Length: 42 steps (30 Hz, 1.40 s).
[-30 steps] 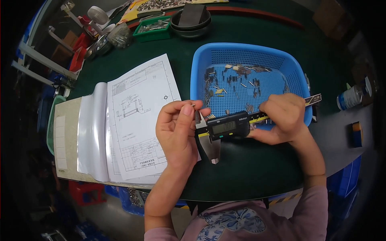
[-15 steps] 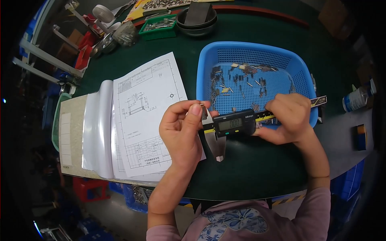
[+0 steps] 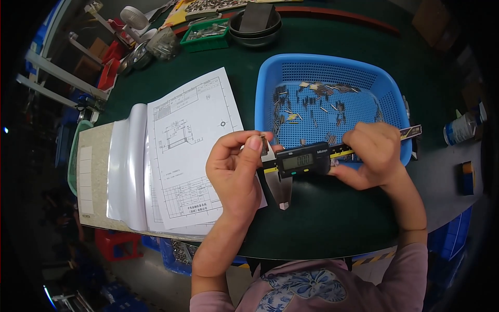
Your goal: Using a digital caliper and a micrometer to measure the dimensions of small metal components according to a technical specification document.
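Observation:
My left hand [image 3: 234, 174] pinches a small metal part [image 3: 263, 144] between thumb and fingertips, held at the upper jaws of a digital caliper [image 3: 304, 160]. My right hand [image 3: 370, 153] grips the caliper's beam just right of its black display, thumb underneath. The caliper's lower jaws [image 3: 279, 191] point down over the green tabletop [image 3: 332, 218]. Behind the hands stands a blue plastic basket [image 3: 327, 73] with several small metal pins [image 3: 306, 104] scattered on its floor.
A binder of technical drawings [image 3: 182, 156] lies open to the left of my hands. At the back are a black bowl [image 3: 255, 26], a green tray [image 3: 204, 34] of parts and metal fixtures [image 3: 135, 47]. A small can [image 3: 461, 129] stands at the right edge.
Both hands and the caliper stay together with the part at the upper jaws; they sit slightly lower and more to the right in the view than a second ago.

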Motion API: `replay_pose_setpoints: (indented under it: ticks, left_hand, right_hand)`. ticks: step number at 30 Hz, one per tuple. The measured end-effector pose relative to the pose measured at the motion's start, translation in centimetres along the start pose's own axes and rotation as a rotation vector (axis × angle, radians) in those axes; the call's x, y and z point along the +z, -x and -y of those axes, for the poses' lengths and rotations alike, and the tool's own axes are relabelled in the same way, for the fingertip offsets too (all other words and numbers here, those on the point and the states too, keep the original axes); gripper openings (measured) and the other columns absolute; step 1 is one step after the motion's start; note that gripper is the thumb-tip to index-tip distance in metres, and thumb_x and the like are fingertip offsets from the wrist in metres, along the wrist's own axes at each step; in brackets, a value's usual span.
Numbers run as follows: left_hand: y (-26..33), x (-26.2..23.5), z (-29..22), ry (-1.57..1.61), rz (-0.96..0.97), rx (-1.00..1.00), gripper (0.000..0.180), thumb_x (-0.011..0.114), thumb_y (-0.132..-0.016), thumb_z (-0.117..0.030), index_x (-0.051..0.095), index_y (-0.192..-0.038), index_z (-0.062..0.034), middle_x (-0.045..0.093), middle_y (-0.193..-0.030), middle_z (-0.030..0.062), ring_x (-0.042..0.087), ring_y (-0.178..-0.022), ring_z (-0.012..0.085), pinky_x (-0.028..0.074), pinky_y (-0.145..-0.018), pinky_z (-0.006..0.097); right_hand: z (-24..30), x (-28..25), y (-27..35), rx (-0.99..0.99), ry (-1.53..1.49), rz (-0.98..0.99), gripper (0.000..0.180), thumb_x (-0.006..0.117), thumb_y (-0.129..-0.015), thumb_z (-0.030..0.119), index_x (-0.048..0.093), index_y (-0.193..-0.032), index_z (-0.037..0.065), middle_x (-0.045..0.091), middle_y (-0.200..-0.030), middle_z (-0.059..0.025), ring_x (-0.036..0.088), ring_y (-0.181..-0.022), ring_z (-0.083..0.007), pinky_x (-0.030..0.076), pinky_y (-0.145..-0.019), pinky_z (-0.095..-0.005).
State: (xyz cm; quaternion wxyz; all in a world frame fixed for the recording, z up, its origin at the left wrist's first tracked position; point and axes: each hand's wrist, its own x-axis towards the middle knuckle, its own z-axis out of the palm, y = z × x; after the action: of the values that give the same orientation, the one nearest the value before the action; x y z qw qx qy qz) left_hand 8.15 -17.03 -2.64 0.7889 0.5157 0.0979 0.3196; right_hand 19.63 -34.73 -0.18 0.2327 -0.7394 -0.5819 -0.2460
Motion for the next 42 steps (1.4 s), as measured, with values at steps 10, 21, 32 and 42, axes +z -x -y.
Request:
replay_pose_setpoints:
  ticks: [10,21,32,42]
  left_hand:
    - [0.2,0.2,0.0,-0.078,-0.035,-0.005,0.015,0.054,-0.081,-0.011,0.053,-0.089,0.0015,0.058,-0.082,0.0136,0.06,-0.068,0.017,0.051,-0.063,0.026]
    - [0.0,0.4,0.1,-0.005,-0.018,-0.021,0.014,0.052,-0.082,-0.008,0.052,-0.09,0.0032,0.059,-0.084,0.0154,0.061,-0.07,0.0181,0.052,-0.063,0.027]
    - [-0.2,-0.4,0.4,0.058,-0.004,-0.097,0.021,0.048,-0.082,-0.003,0.054,-0.101,0.0037,0.056,-0.08,0.0088,0.055,-0.071,0.0134,0.048,-0.067,0.028]
    - [-0.4,-0.5,0.0,-0.146,0.139,0.125,0.024,0.051,-0.078,0.006,0.055,-0.101,0.0041,0.049,-0.086,0.0044,0.05,-0.075,0.0075,0.042,-0.069,0.018]
  right_hand:
    - [-0.1,0.1,0.3,0.0,-0.053,0.003,0.033,0.066,-0.062,0.035,0.05,-0.064,0.007,0.041,-0.053,-0.0027,0.045,-0.041,-0.0171,0.031,-0.036,-0.0272]
    - [-0.1,0.2,0.4,0.025,-0.003,-0.018,0.037,0.066,-0.061,0.041,0.049,-0.058,0.008,0.039,-0.049,-0.0025,0.043,-0.04,-0.0167,0.031,-0.037,-0.0275]
    - [0.1,0.0,0.0,-0.041,0.056,-0.049,0.045,0.064,-0.063,0.048,0.051,-0.059,0.006,0.041,-0.048,-0.0029,0.042,-0.039,-0.0154,0.029,-0.037,-0.026]
    - [0.1,0.2,-0.1,-0.036,0.063,-0.049,0.046,0.064,-0.064,0.046,0.049,-0.06,0.003,0.042,-0.049,-0.0044,0.042,-0.039,-0.0163,0.029,-0.038,-0.0257]
